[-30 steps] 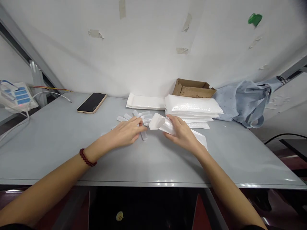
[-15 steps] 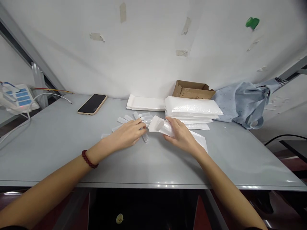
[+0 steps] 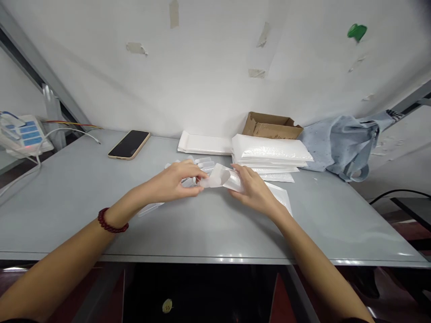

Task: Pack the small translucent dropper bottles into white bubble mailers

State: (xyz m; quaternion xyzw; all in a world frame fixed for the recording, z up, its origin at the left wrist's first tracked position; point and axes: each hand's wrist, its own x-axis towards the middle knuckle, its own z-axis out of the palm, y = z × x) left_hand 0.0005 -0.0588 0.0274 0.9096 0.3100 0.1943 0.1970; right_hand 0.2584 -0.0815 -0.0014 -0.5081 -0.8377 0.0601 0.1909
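Observation:
My right hand [image 3: 253,190] grips a white pouch [image 3: 226,176] with its mouth held open toward the left. My left hand [image 3: 175,181] pinches a small translucent plastic strip [image 3: 206,182] whose tip is at the pouch's mouth. A red bead bracelet [image 3: 109,223] sits on my left wrist. Several more of the same strips [image 3: 202,162] lie scattered on the grey table [image 3: 84,197] behind and under my left hand. One flat pouch [image 3: 281,195] lies under my right wrist.
A stack of white pouches [image 3: 269,152] and a flatter pile [image 3: 204,143] lie behind my hands. A cardboard box [image 3: 271,124] and a blue cloth [image 3: 343,141] are at the back right, a phone [image 3: 129,144] at the back left, a device with cables [image 3: 23,137] at the far left.
My left hand has lifted off the scattered strips with one pinched in its fingers and brought it right to the pouch's mouth. My right hand has stayed in place with the pouch.

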